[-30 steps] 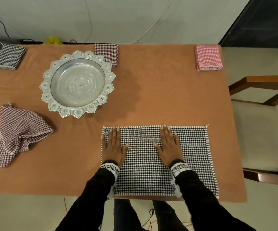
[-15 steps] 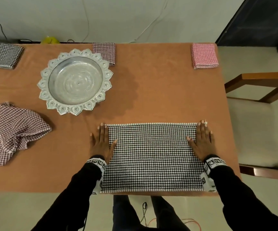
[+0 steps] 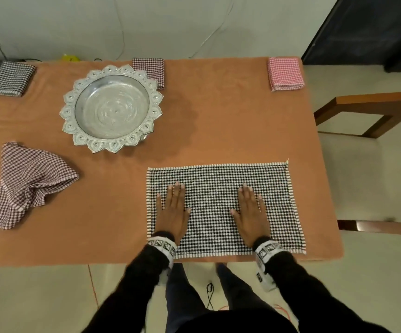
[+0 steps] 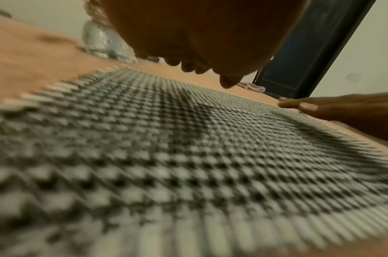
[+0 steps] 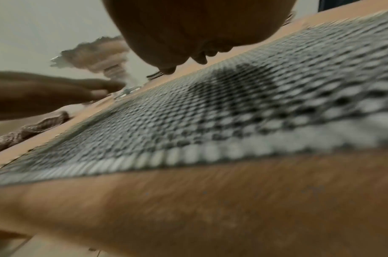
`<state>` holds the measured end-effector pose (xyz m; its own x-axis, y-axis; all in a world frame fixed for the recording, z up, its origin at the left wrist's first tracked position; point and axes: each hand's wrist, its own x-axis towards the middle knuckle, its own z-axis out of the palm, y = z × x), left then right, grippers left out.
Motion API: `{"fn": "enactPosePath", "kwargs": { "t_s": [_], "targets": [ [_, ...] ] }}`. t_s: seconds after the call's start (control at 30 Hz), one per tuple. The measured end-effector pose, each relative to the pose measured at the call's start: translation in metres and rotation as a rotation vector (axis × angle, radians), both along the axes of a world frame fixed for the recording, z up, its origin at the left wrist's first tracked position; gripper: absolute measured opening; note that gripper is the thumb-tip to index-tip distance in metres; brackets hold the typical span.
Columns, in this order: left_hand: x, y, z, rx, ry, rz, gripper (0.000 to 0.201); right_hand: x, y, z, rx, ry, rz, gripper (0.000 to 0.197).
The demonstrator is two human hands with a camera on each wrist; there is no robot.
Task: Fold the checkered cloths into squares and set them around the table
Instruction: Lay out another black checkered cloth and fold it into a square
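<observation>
While the black-and-white checkered cloth (image 3: pixel 223 210) is lying spread flat at the near right of the orange worktop (image 3: pixel 230 121), you are pressing both palms down on it. Your left hand (image 3: pixel 173 211) is resting near the cloth's left edge and your right hand (image 3: pixel 251 212) is sitting right of its middle, each grip fully open with fingers straight and together, holding nothing. In the left wrist view the cloth (image 4: pixel 188 147) is filling the frame under your left hand (image 4: pixel 201 34), with your right hand (image 4: pixel 342 107) lying flat beside it. The right wrist view is showing the same weave (image 5: pixel 232 107) beneath your right hand (image 5: pixel 195 29). A crumpled maroon checkered cloth (image 3: pixel 28 183) is sitting unfolded at the left edge. Three folded squares are lying along the far side: a black checkered square (image 3: pixel 10 78) at the left corner, a maroon square (image 3: pixel 150 70) in the middle, and a pink square (image 3: pixel 286 73) at the right corner. A scalloped silver bowl (image 3: pixel 111 108) is standing just beside the maroon square, and a wooden chair (image 3: pixel 375 111) is waiting to the right of the worktop.
</observation>
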<state>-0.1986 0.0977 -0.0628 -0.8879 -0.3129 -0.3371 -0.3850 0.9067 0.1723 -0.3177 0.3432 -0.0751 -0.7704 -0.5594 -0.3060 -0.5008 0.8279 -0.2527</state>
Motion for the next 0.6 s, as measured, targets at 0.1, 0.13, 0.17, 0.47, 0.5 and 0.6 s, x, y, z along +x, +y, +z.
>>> {"fn": "enactPosePath", "kwargs": {
  "t_s": [0.1,0.13,0.17,0.47,0.5,0.6],
  "targets": [
    [0.004,0.050,-0.012,0.035,0.039,-0.014,0.064,0.040,-0.038,-0.001,-0.023,0.001,0.044,0.068],
    [0.005,0.060,-0.017,0.041,0.034,-0.013,0.063,0.049,-0.049,0.000,-0.026,0.000,0.050,0.066],
    [0.007,0.066,-0.022,0.046,0.028,0.004,0.062,0.056,-0.057,-0.001,-0.016,0.004,0.057,0.064],
    [0.018,0.061,-0.036,0.015,-0.015,0.056,0.070,0.069,-0.068,-0.016,0.044,-0.041,0.078,0.069],
    [0.018,0.061,-0.036,0.008,-0.008,0.058,0.070,0.070,-0.068,-0.017,0.031,-0.033,0.082,0.070],
    [0.019,0.059,-0.035,0.002,-0.033,0.062,0.073,0.064,-0.062,-0.016,0.012,-0.045,0.108,0.073]
  ]
}}
